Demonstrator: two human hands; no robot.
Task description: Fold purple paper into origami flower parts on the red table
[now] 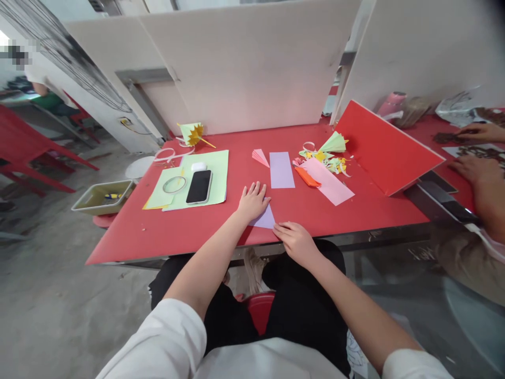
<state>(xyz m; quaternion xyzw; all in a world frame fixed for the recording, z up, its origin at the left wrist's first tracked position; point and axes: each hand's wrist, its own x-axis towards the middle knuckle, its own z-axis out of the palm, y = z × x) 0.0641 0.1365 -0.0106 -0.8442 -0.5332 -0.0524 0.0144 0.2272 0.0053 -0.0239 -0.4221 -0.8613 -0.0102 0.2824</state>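
A small sheet of purple paper [265,218] lies near the table's front edge, partly covered by my hands. My left hand [252,202] rests flat on its upper left part, fingers stretched out. At its lower right corner, the fingers of my right hand [292,238] are held together and pinch the paper's edge. Just beyond lies a purple paper rectangle [282,170]. A pleated pink paper fan [260,157] is to the left of that rectangle. On the right are a pink paper sheet [330,184] and an orange-handled tool [307,177], perhaps a cutter.
Green sheets [219,179] on the left carry a phone [199,187], a white case [199,166] and a tape roll [174,184]. Paper scraps [325,160] lie at right, beside a standing red board [389,147]. Beyond it, a co-worker's hands [469,166] work.
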